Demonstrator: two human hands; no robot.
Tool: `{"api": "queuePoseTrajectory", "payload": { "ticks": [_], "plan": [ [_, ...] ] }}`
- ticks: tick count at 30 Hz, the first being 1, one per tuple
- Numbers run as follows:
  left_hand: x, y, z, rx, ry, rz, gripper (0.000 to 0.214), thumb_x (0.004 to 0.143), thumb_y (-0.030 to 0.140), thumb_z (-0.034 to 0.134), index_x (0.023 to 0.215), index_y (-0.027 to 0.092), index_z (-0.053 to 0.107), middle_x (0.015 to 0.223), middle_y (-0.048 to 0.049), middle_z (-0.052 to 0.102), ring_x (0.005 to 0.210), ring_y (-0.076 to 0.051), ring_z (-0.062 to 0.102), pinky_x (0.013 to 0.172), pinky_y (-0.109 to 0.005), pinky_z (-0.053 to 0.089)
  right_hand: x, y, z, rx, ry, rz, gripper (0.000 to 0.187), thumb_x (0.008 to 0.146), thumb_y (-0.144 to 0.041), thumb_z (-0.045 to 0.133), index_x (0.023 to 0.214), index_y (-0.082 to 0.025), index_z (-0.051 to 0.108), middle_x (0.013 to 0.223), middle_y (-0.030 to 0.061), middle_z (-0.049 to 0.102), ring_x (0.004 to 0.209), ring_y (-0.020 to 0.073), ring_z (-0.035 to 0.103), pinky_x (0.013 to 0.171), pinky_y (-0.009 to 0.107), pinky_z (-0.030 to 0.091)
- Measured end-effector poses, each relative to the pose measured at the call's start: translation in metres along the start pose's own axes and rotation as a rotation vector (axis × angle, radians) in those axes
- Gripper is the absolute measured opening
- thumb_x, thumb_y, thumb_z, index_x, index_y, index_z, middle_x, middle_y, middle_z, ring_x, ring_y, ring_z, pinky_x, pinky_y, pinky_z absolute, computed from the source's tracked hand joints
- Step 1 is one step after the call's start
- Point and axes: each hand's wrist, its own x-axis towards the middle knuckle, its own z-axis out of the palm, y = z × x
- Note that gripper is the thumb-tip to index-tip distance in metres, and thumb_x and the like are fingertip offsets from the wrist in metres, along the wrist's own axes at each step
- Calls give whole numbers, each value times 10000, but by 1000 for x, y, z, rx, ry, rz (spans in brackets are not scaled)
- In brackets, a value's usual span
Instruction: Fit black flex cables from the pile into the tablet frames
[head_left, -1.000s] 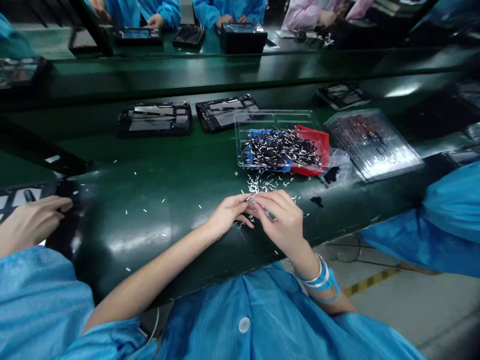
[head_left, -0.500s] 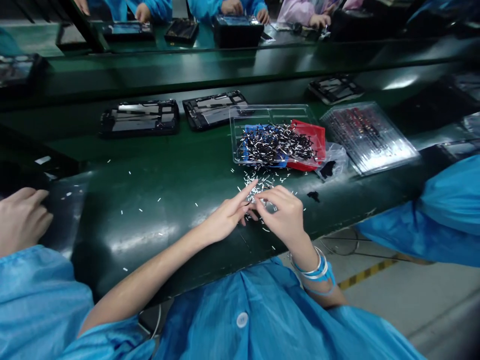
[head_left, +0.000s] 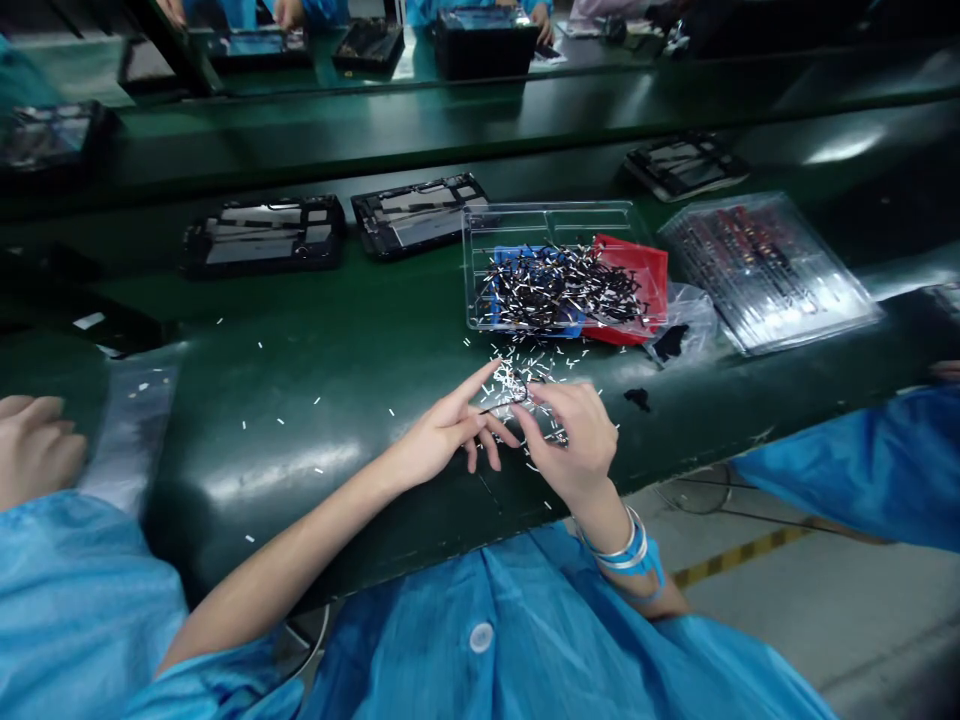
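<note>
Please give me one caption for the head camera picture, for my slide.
Left hand and right hand handle a small dark strip before a clear plastic tray of strips.

Dim, cool overhead light glares in white patches off the glossy green belt point(head_left: 285, 470) and the clear blister tray point(head_left: 772, 270). The left hand point(head_left: 439, 440) and right hand point(head_left: 577, 445) are sharp, with faint shadows beneath. Lines bow toward the edges, corners darken, and the far background is blurred

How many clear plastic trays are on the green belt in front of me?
2. The tray of black parts lies near the right hand; the second tray lies right of it.
</note>
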Motion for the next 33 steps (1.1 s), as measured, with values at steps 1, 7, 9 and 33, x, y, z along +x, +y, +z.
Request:
{"api": "queuePoseTrajectory", "payload": {
  "ticks": [1, 7, 9, 33],
  "plan": [
    [0, 0, 0, 29, 28, -10, 819, 899, 313, 525, 1540, 181, 33, 912, -123, 709, 642, -173, 673, 467, -211, 464, -1, 0, 0, -31, -5, -9, 319, 797, -79, 654, 1100, -169, 606, 825, 57, 674, 733, 159, 580, 629, 276, 489],
    [-8, 2, 16, 250, 40, -81, 734, 924, 309, 419, 1534, 203, 23, 842, -55, 657, 584, -134, 622, 450, -204, 417, -10, 4, 5, 24, -129, -47, 100, 838, -100, 615, 802, -170, 678, 646, 18, 630, 626, 132, 509, 536, 247, 437],
    [-13, 1, 25, 434, 132, -89, 675, 916, 295, 427, 1510, 210, 117, 860, -42, 647, 628, -138, 618, 512, -228, 439, -12, 8, 5, 81, -79, -2, 111, 839, -92, 611, 792, -170, 675, 662, 18, 646, 638, 128, 534, 554, 245, 463],
    [22, -6, 37, 470, 506, -154, 307, 694, 439, 711, 701, 153, 600, 588, -13, 600, 463, -82, 494, 411, -183, 319, -30, 49, -34, 319, 282, 567, 112, 817, -153, 653, 837, -258, 687, 685, -37, 662, 574, 112, 536, 541, 285, 444]
  ]
}}
